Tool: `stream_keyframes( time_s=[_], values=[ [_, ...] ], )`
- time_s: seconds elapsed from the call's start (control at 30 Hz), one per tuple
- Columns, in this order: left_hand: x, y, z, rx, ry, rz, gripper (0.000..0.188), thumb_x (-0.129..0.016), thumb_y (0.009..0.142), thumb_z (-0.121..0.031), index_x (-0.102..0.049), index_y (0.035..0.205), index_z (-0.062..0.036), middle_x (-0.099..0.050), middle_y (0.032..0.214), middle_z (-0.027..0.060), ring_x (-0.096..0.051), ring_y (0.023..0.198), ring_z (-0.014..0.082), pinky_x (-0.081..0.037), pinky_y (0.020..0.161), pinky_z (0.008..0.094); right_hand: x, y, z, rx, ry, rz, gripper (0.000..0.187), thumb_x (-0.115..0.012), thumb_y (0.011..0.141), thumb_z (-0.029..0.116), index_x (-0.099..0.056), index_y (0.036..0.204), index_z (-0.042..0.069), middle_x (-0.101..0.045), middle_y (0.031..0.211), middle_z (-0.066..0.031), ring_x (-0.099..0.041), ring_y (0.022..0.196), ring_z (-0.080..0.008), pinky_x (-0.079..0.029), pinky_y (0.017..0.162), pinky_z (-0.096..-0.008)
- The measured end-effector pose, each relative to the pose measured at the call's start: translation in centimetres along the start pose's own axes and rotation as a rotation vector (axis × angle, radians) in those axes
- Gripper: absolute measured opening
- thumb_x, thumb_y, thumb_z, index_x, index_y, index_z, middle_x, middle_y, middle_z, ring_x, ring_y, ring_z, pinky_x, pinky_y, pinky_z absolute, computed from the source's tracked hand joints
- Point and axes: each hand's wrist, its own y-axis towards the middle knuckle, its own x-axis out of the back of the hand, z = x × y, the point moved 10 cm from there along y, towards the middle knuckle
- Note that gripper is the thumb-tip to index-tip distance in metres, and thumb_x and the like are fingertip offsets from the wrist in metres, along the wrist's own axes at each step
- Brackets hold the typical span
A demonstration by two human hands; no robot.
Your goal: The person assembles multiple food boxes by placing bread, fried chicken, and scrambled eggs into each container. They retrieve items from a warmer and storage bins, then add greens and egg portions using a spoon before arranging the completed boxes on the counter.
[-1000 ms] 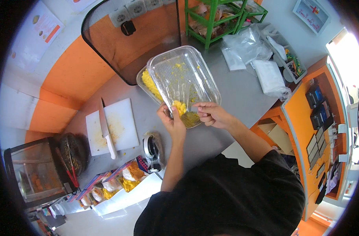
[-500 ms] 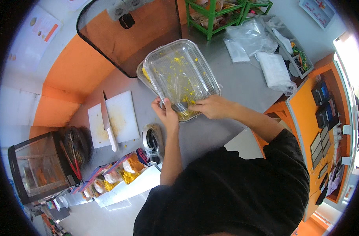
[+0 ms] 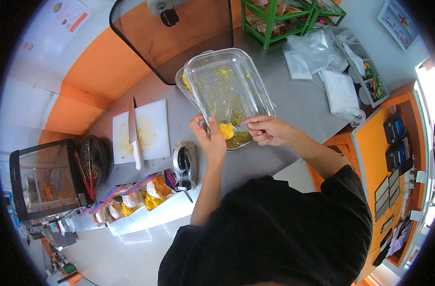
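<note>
A clear plastic lid [image 3: 212, 90] leans over a shallow tray [image 3: 179, 81] that holds crumbly yellow food, and yellow bits cling about its surface. My left hand [image 3: 210, 138] grips the near left edge of the lid, thumb up along the side. With closed fingers, my right hand [image 3: 270, 129] holds the handle of a metal spoon [image 3: 235, 128]. A heap of yellow food [image 3: 225, 131] sits at the spoon's end, close to my left thumb. Part of the tray is hidden under the lid.
A knife [image 3: 133, 128] lies on a white cutting board [image 3: 155, 119] to the left. Beside it stand a stone mortar [image 3: 94, 157] and a glass-fronted case [image 3: 46, 183]. Plastic bags [image 3: 339, 90] and a green rack [image 3: 270, 24] are at the far right. A black-framed mesh cover [image 3: 179, 43] leans behind the tray.
My right hand has lifted the spoon, and a heap of yellow food now shows at its end, beside my left thumb. The whole view has shifted slightly.
</note>
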Motion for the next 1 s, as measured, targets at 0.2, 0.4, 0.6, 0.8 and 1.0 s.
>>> stream_keyframes(
  time_s=[0.2, 0.4, 0.6, 0.8, 1.0],
  values=[
    [-0.6, -2.9, -1.8, -0.031, -0.037, -0.038, 0.024, -0.057, 0.103, -0.012, -0.044, 0.122, -0.0050, -0.053, 0.116, 0.0081, -0.053, 0.101, 0.0145, -0.044, 0.090, 0.0315, 2.7, -4.2, 0.4, 0.183, 0.086, -0.151, 0.035, -0.049, 0.106, 0.015, -0.049, 0.138, 0.001, -0.040, 0.073, 0.0036, -0.031, 0.054, -0.0055, -0.023, 0.044, -0.0227],
    [-4.1, -6.5, 0.4, 0.056, 0.004, 0.038, 0.025, -0.056, 0.102, -0.014, -0.040, 0.118, -0.0033, -0.052, 0.116, 0.0116, -0.055, 0.103, 0.0182, -0.045, 0.088, 0.0331, 5.8, -12.3, 0.6, 0.353, 0.074, -0.218, 0.032, -0.048, 0.106, 0.013, -0.053, 0.135, 0.000, -0.039, 0.072, 0.0034, -0.032, 0.054, -0.0056, -0.023, 0.045, -0.0222],
    [-13.0, -10.7, 5.9, 0.346, -0.031, 0.149, 0.023, -0.056, 0.100, -0.010, -0.041, 0.116, -0.0014, -0.052, 0.111, 0.0139, -0.053, 0.096, 0.0197, -0.045, 0.084, 0.0348, 11.1, -19.5, -0.2, 0.506, 0.172, -0.463, 0.032, -0.048, 0.105, 0.012, -0.055, 0.133, 0.001, -0.038, 0.070, 0.0033, -0.030, 0.052, -0.0047, -0.022, 0.044, -0.0214],
    [-18.5, -11.5, 10.8, 0.096, 0.184, 0.100, 0.029, -0.061, 0.093, -0.008, -0.047, 0.118, 0.0016, -0.050, 0.114, 0.0194, -0.050, 0.110, 0.0322, -0.039, 0.100, 0.0422, 14.6, -23.0, 0.1, 0.667, 0.112, -0.670, 0.037, -0.052, 0.101, 0.014, -0.053, 0.135, -0.002, -0.038, 0.071, 0.0046, -0.030, 0.051, -0.0046, -0.024, 0.043, -0.0213],
    [-11.6, -12.7, 8.7, 0.140, 0.222, 0.345, 0.041, -0.060, 0.099, -0.025, -0.051, 0.128, 0.0019, -0.060, 0.120, 0.0188, -0.057, 0.117, 0.0312, -0.046, 0.100, 0.0442, 10.4, -19.2, 2.5, 0.717, -0.005, -0.534, 0.038, -0.049, 0.105, 0.014, -0.049, 0.138, -0.003, -0.037, 0.070, 0.0031, -0.029, 0.049, -0.0050, -0.022, 0.041, -0.0223]
  ],
)
